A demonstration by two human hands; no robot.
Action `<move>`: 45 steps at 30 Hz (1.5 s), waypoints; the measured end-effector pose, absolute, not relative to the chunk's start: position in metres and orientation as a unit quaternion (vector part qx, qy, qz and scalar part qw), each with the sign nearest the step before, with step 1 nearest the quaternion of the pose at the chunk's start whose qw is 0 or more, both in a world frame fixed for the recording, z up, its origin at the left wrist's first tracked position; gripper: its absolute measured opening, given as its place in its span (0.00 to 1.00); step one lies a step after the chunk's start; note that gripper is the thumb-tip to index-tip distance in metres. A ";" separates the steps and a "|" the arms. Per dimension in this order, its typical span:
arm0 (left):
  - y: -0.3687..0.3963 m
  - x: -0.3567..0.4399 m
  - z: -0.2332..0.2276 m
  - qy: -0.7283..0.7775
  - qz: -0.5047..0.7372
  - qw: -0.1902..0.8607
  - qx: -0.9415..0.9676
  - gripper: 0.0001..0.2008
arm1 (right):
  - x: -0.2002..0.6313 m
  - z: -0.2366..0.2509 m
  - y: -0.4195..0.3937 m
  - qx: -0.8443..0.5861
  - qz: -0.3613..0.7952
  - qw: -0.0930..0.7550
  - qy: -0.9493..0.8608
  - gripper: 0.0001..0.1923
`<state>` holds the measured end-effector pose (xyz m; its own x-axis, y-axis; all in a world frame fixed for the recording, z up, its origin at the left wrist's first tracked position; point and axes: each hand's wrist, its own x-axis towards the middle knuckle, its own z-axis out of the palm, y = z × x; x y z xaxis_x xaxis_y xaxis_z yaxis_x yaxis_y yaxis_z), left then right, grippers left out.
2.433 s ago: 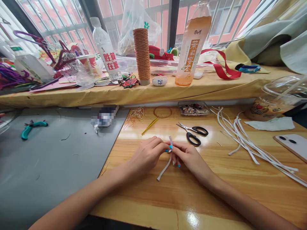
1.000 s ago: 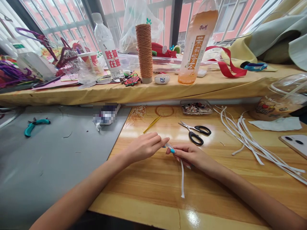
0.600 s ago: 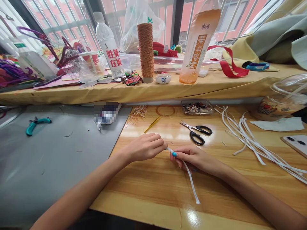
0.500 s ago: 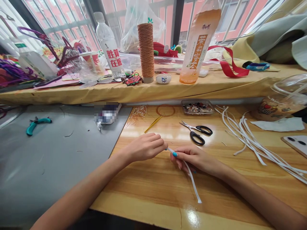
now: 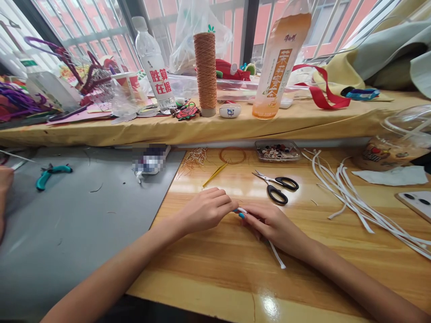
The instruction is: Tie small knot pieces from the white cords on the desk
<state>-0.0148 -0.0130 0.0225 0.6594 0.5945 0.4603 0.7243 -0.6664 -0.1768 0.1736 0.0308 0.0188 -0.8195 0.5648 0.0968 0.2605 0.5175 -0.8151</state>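
Note:
A white cord [image 5: 276, 255] runs between my two hands above the wooden table, its cut end hanging down below my right palm. My left hand [image 5: 213, 208] is closed, its fingertips pinching the cord's near end; the back of the hand hides most of the grip. Close beside it, my right hand [image 5: 269, 222] pinches the same cord between thumb and fingers, with blue nail polish showing. Only a short piece of cord shows between the two sets of fingertips. Beyond my hands lie black-handled scissors [image 5: 276, 186] and yellow tweezers [image 5: 215, 174].
More white cords [image 5: 353, 202] lie at the right, near a phone [image 5: 415, 202] and a plastic drink cup [image 5: 387, 146]. A clear box of beads [image 5: 278, 151] sits at the back. Teal pliers [image 5: 50, 174] rest on the grey mat. Another person's hand [image 5: 4, 193] shows at the left edge.
My right hand has turned and moved closer to the left, so less cord shows between them. The hanging cord end has risen slightly. Another person's hand has come in at the left edge.

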 end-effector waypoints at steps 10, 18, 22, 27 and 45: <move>-0.013 -0.015 0.022 -0.357 -0.141 0.203 -0.901 0.09 | 0.173 0.017 0.033 -0.295 0.563 0.126 -0.762 0.20; -0.012 -0.022 0.026 -0.299 -0.122 0.251 -0.913 0.07 | 0.175 0.014 0.039 -0.284 0.662 0.096 -0.687 0.18; -0.013 -0.019 0.026 -0.291 -0.111 0.264 -0.913 0.07 | 0.175 0.013 0.037 -0.298 0.653 0.099 -0.689 0.18; -0.018 -0.008 0.021 -0.292 -0.106 0.271 -0.911 0.11 | 0.172 0.016 0.032 -0.303 0.625 0.119 -0.710 0.15; -0.023 -0.005 0.019 -0.250 -0.124 0.311 -0.909 0.07 | 0.171 0.019 0.033 -0.305 0.627 0.059 -0.714 0.14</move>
